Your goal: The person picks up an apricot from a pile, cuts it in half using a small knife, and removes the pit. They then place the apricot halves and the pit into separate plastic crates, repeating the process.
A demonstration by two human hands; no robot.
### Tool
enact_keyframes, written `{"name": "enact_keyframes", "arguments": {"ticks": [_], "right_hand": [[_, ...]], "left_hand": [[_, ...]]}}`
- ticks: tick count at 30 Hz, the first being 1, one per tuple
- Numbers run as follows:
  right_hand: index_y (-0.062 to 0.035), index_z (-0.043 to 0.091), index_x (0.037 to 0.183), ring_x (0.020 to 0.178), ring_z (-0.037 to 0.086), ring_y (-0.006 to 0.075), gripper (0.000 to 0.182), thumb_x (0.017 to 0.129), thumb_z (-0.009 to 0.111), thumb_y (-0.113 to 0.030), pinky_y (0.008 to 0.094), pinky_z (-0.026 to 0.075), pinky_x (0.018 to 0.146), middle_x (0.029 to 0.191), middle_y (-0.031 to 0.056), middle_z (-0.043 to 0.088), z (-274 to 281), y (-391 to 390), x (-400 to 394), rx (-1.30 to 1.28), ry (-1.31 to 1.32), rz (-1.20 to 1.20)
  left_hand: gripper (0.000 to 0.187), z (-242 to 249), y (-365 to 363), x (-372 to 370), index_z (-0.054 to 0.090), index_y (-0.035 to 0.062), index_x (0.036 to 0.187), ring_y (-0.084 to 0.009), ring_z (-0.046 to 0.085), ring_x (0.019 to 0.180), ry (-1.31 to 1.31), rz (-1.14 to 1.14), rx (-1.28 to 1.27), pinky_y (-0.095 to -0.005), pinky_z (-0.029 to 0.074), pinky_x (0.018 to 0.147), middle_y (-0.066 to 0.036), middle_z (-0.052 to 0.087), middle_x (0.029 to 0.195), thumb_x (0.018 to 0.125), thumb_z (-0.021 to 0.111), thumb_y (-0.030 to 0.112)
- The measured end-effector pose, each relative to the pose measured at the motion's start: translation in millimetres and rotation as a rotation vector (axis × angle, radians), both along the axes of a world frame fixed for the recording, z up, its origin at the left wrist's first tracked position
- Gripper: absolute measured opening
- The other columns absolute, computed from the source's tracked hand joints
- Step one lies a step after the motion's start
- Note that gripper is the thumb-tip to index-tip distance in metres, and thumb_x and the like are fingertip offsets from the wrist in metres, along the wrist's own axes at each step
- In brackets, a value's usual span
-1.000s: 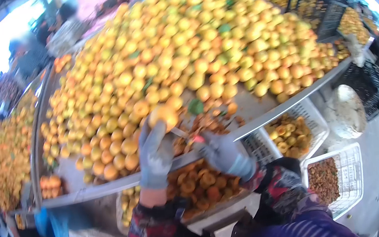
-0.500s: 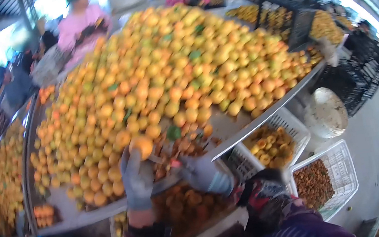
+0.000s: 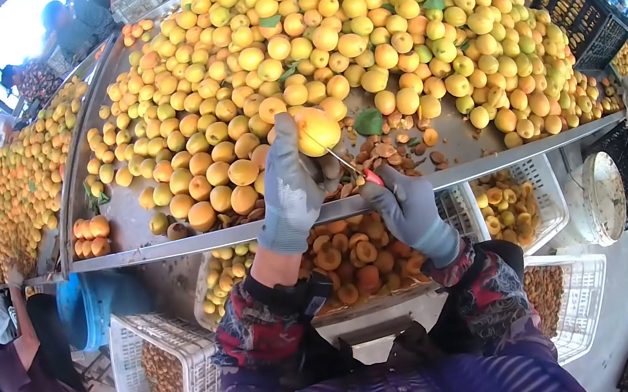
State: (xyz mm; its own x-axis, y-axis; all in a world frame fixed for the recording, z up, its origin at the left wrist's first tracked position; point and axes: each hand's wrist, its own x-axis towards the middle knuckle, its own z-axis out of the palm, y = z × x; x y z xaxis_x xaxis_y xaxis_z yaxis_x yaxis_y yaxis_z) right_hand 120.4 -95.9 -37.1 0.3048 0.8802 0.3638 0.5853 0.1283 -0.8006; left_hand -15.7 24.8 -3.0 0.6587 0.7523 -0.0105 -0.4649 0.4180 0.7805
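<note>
My left hand [image 3: 287, 188], in a grey glove, grips a yellow-orange apricot [image 3: 316, 129] above the metal table's front edge. Closed around the red handle of a small knife [image 3: 370, 177] is my gloved right hand [image 3: 411, 210]. The thin blade reaches up and left to the apricot and appears to touch its lower side. Behind the hands, a large heap of whole apricots [image 3: 233, 86] covers much of the table. Brown pits [image 3: 389, 154] lie scattered beside the knife. Below the table edge, halved apricots [image 3: 364, 257] fill a container directly under my hands.
White crates with pits stand at lower left [image 3: 197, 363] and lower right [image 3: 589, 301]. Another white crate [image 3: 548, 197] holds opened fruit. A white bucket [image 3: 602, 197], a blue bucket [image 3: 81, 312] and black crates [image 3: 623, 170] stand around. A person's purple sleeve [image 3: 34, 384] is at left.
The view has tilted down and shifted, showing more of the floor, crates and my lap. Both hands have come closer together, and the knife blade now meets the apricot.
</note>
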Motion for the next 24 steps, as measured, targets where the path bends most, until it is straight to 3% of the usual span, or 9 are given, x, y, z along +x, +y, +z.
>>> {"name": "enact_keyframes", "arguments": {"ticks": [3,5,11,12,14,19,21,22,24], "right_hand": [[-0.0041,0.053,0.079,0.052,0.052,0.0358,0.032,0.09,0.061,-0.033,0.0358,0.039,0.045,0.057,0.0164,0.048,1,-2,0,-0.027,-0.013,-0.031],[-0.0039,0.053,0.079,0.052,0.051,0.0363,0.032,0.09,0.061,-0.033,0.0359,0.039,0.045,0.057,0.0166,0.048,1,-3,0,-0.02,0.008,-0.028],[-0.0036,0.053,0.08,0.054,0.055,0.0373,0.032,0.091,0.06,-0.033,0.0363,0.04,0.046,0.058,0.0173,0.049,2,-3,0,-0.021,-0.006,-0.013],[-0.0036,0.053,0.08,0.055,0.056,0.0373,0.032,0.091,0.06,-0.033,0.0366,0.04,0.046,0.058,0.0175,0.05,1,-3,0,-0.01,-0.003,-0.016],[-0.0036,0.053,0.08,0.056,0.057,0.0374,0.032,0.091,0.06,-0.033,0.0369,0.04,0.046,0.058,0.0175,0.05,2,-4,1,-0.029,-0.01,-0.031],[-0.0028,0.053,0.081,0.056,0.054,0.0381,0.032,0.092,0.057,-0.033,0.037,0.04,0.048,0.059,0.0183,0.049,1,-7,3,-0.057,0.019,-0.008],[-0.0026,0.056,0.088,0.049,0.051,0.0262,0.028,0.093,0.056,-0.03,0.0301,0.038,0.047,0.058,0.012,0.051,-11,-8,8,-0.023,0.072,0.082],[-0.0026,0.056,0.088,0.049,0.051,0.0262,0.028,0.093,0.056,-0.03,0.0301,0.038,0.047,0.058,0.012,0.051,-12,-12,11,-0.019,0.075,0.084],[-0.0016,0.057,0.1,0.05,0.045,0.0092,0.026,0.094,0.055,-0.026,0.0213,0.035,0.049,0.062,0.0014,0.053,-12,-19,14,-0.047,0.861,0.267]], "left_hand": [[0.044,1,-9,13,0.056,0.0058,0.111,-0.0129,0.059,0.078,-0.048,0.013,0.011,-0.0254,0.046,0.06,-0.005,0.064,0.097,0.095,0.047,0.046],[0.046,6,-17,26,0.057,0.0061,0.108,-0.0117,0.058,0.074,0.024,0.319,0.102,-0.0238,0.044,0.055,-0.004,0.065,0.089,0.095,0.045,0.049],[0.041,9,-6,-2,0.055,0.0039,0.114,-0.0097,0.057,0.073,0.039,-0.101,-0.012,-0.0239,0.045,0.056,-0.003,0.064,0.092,0.095,0.052,0.039],[0.041,10,-10,4,0.055,0.0039,0.114,-0.0097,0.057,0.073,0.039,-0.101,-0.012,-0.0239,0.045,0.056,-0.003,0.064,0.092,0.095,0.052,0.039],[0.044,13,-21,24,0.057,0.0039,0.111,-0.0082,0.052,0.065,0.016,0.24,0.128,-0.0222,0.04,0.053,-0.002,0.064,0.091,0.093,0.053,0.044],[0.04,3,-10,12,0.056,0.0009,0.104,-0.0111,0.052,0.059,0.088,0.157,0.16,-0.0253,0.043,0.051,-0.005,0.062,0.082,0.096,0.049,0.039],[0.04,4,-6,8,0.056,0.001,0.104,-0.0115,0.053,0.06,0.078,0.113,0.155,-0.0257,0.043,0.052,-0.005,0.062,0.081,0.096,0.048,0.04],[0.041,5,-3,7,0.056,0.0014,0.103,-0.0114,0.053,0.061,0.032,0.146,0.087,-0.0257,0.043,0.053,-0.005,0.061,0.081,0.096,0.048,0.041],[0.043,3,5,5,0.056,0.0025,0.101,-0.0105,0.051,0.061,-0.01,0.195,0.027,-0.0247,0.04,0.052,-0.004,0.059,0.079,0.095,0.048,0.044]]}}
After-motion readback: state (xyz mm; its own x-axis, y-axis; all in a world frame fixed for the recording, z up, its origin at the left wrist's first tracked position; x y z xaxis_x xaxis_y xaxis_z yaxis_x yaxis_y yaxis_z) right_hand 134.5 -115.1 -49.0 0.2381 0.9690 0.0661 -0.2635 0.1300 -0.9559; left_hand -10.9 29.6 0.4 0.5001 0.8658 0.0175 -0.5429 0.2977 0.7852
